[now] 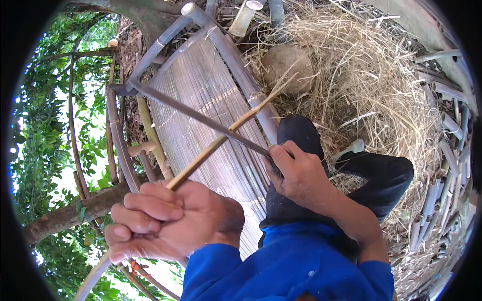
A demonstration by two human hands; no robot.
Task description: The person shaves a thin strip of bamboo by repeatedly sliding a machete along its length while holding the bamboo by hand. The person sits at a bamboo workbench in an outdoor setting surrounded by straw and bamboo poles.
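Tan bamboo or wood forms the slender, tapering stick (203, 155) slanting far right from your left hand (165, 218), clenched around its near end, above the grey slatted bamboo seat (193, 75). Your right hand (298, 173) closes on the near end of a long, dark, narrow blade (188, 115) crossing the stick. Expect it light, springy, prone to splitting; grip the thicker near end, clear of the blade.

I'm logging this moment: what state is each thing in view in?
Left hand: closed around the stick.
Right hand: closed on the near end of the knife.
Stick: held slanting, crossing the knife.
Knife: unsheathed.
Straw-like heap: loose, tangled.
Bench: slatted, stretched beneath the stick.
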